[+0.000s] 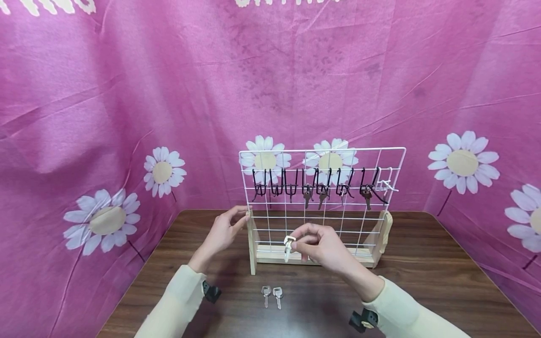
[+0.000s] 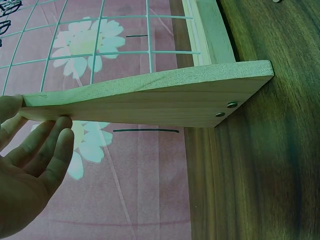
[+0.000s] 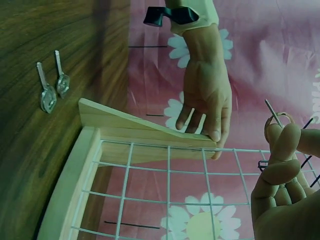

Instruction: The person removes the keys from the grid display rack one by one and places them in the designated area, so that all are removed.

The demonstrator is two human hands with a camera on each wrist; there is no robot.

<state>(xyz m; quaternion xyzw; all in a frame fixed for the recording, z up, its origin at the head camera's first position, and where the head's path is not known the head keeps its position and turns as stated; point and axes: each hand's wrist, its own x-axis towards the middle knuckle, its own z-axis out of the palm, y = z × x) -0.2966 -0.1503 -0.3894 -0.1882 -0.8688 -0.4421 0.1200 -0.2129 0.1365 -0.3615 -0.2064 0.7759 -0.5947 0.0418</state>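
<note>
My right hand (image 1: 325, 246) pinches a silver key (image 1: 288, 248) between thumb and fingers, in front of the lower part of a white wire grid (image 1: 304, 218). In the right wrist view the held key (image 3: 270, 110) shows only in part past the fingertips. My left hand (image 1: 221, 232) holds the upper end of the grid's left wooden side support (image 1: 252, 244), thumb on one face and fingers on the other. Two more silver keys, a left one (image 1: 266, 295) and a right one (image 1: 277, 295), lie side by side on the table before the rack.
Several black hooks (image 1: 290, 188) hang in a row on the grid, some bearing keys such as the dark key (image 1: 367, 199). A white hook (image 1: 384, 183) sits at the row's right end. Behind the brown wooden table (image 1: 427, 263) hangs a pink flowered cloth (image 1: 203, 117).
</note>
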